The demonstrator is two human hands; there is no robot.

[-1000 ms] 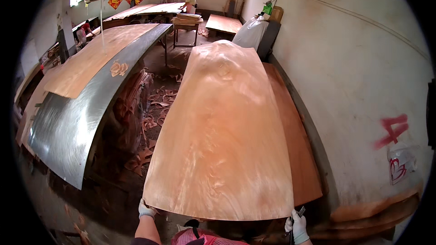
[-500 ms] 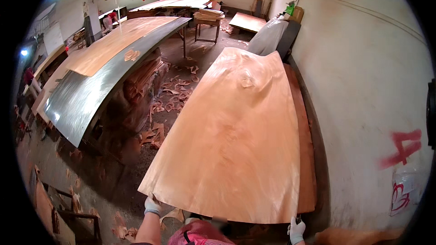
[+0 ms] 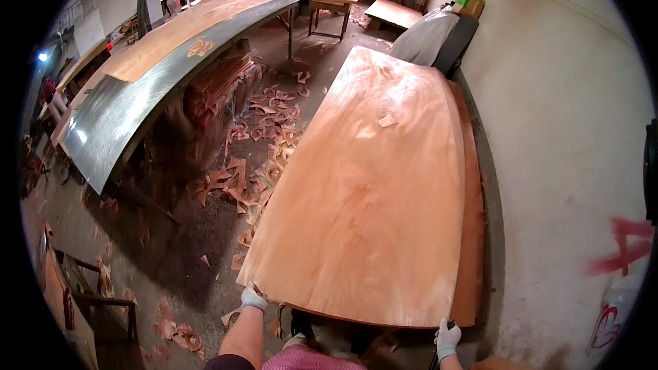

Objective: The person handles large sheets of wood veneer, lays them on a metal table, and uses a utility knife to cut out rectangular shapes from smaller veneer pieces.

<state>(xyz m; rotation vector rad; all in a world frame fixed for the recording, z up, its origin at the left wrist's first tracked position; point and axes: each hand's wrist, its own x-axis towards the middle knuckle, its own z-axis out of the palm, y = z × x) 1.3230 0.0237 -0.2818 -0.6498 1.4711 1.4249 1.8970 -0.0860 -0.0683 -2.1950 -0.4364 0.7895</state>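
A large sheet of pale wood veneer [image 3: 356,226] stretches away in front of me, lying over a stack of redder veneer sheets [image 3: 471,260] that shows along its right side. My left hand [image 3: 253,299], in a whitish glove, pinches the sheet's near left corner. At the near right corner, my gloved right hand [image 3: 447,340] has its fingers closed on the edge. Something thin and dark shows at that hand, too small to name. A small loose scrap of veneer [image 3: 388,120] lies on the far part of the sheet.
To the left stands a long table with a shiny metal top [image 3: 130,130] and veneer on it. Curled veneer scraps [image 3: 274,123] litter the floor between. A wall [image 3: 548,130] runs along my right. A wooden frame [image 3: 103,301] is at lower left. People work far off.
The raised, rippling sheet has settled flatter onto the stack, its far end now smooth. Both hands still grip its near corners; the left one appears farther right as the view shifted.
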